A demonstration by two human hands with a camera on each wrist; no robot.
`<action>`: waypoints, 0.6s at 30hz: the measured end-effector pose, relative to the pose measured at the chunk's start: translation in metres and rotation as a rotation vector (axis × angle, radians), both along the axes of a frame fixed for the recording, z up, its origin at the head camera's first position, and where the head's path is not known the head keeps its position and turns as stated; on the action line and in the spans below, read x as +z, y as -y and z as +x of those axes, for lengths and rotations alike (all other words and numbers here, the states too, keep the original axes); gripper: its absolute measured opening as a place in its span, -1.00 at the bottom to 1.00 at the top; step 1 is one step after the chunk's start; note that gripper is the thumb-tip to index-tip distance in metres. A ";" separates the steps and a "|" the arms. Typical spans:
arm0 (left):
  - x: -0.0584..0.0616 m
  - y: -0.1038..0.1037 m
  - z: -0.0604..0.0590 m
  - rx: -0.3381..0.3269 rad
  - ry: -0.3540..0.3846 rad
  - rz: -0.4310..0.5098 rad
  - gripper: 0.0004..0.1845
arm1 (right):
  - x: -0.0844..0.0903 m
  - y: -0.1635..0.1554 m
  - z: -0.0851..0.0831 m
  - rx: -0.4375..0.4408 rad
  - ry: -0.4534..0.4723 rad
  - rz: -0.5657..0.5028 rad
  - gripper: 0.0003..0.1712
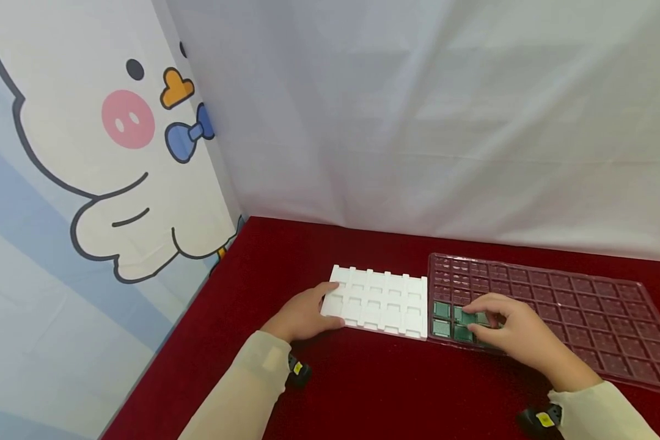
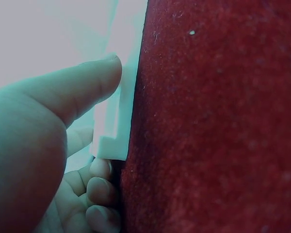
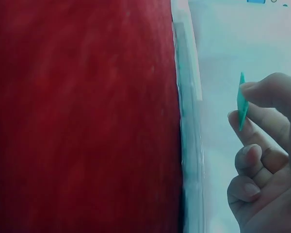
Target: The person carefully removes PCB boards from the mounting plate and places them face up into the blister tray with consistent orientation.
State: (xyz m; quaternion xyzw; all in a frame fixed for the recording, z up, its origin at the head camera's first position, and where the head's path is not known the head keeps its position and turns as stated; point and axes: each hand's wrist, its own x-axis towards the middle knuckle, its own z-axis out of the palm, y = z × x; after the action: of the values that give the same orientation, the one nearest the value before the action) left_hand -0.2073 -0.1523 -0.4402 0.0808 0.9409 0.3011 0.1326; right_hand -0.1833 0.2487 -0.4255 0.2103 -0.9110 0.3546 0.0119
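Observation:
A white slotted tray (image 1: 382,300) lies flat on the red cloth. My left hand (image 1: 306,310) holds its left end, thumb along the near edge and forefinger on the far side of that corner. In the left wrist view the thumb (image 2: 94,85) rests against the tray's edge (image 2: 123,111) and the other fingers curl by its corner. My right hand (image 1: 514,327) is over the left part of a clear plastic compartment tray (image 1: 572,305). Between thumb and fingertips it pinches a thin green square chip (image 3: 242,104), seen edge-on in the right wrist view. Several green chips (image 1: 442,328) sit in the near-left compartments.
Both trays lie side by side on a red cloth-covered table (image 1: 396,385), their ends nearly meeting. A white curtain (image 1: 445,122) hangs behind, and a cartoon-printed sheet (image 1: 88,244) stands at the left. Dark wrist devices (image 1: 298,370) are strapped below the sleeves.

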 end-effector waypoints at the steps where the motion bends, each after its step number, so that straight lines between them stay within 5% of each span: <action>1: 0.000 0.000 0.000 0.002 0.002 -0.001 -0.13 | 0.000 -0.004 0.001 -0.004 0.000 0.007 -0.69; 18: 0.000 -0.001 0.001 0.020 0.012 0.004 -0.13 | 0.002 -0.048 0.008 -0.048 -0.069 0.038 -0.67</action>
State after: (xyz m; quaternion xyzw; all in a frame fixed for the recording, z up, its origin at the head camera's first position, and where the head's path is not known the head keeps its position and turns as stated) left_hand -0.2068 -0.1517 -0.4407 0.0699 0.9402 0.3047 0.1352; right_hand -0.1756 0.2971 -0.4232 0.2009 -0.9214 0.3292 0.0476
